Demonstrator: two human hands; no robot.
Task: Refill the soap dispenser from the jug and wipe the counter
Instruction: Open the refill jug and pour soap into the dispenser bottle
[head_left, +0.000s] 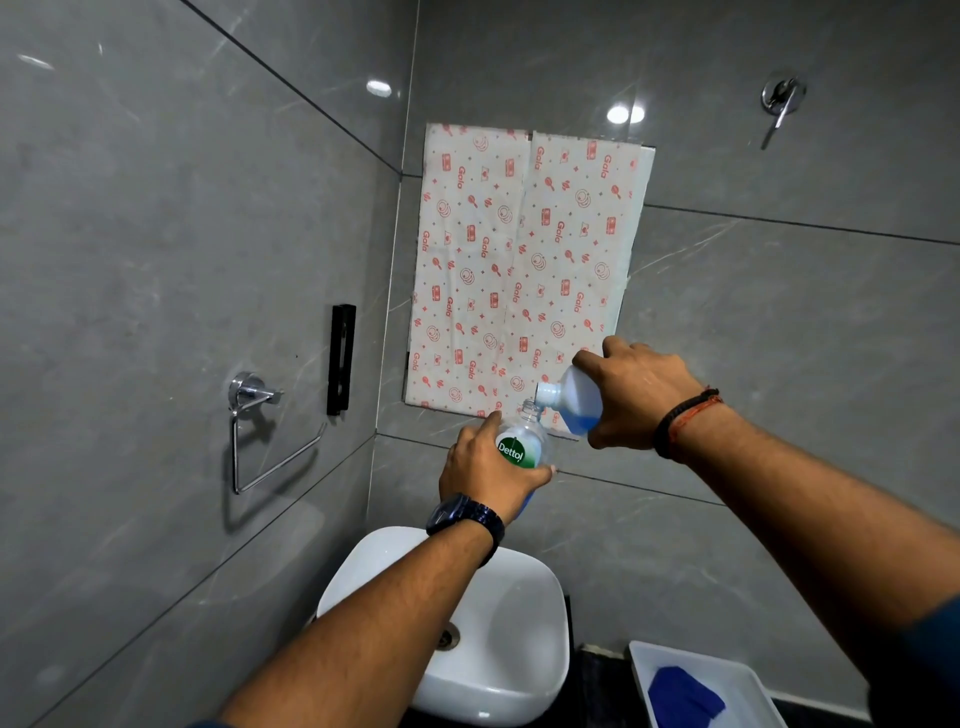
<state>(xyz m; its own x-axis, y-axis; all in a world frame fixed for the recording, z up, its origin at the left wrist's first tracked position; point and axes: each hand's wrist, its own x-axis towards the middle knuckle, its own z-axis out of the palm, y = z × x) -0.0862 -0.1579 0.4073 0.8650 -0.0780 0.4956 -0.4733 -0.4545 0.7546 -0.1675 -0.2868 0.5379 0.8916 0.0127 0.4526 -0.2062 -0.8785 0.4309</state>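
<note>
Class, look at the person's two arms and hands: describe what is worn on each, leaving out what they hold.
The left hand has a dark wristwatch with a chunky strap. The right hand has a dark braided band and a thin red thread at the wrist. Both forearms are bare; a dark blue sleeve edge shows on the right.

Glossy grey tiled walls (156, 234), papered panel (519, 270), white basin (519, 623).
</note>
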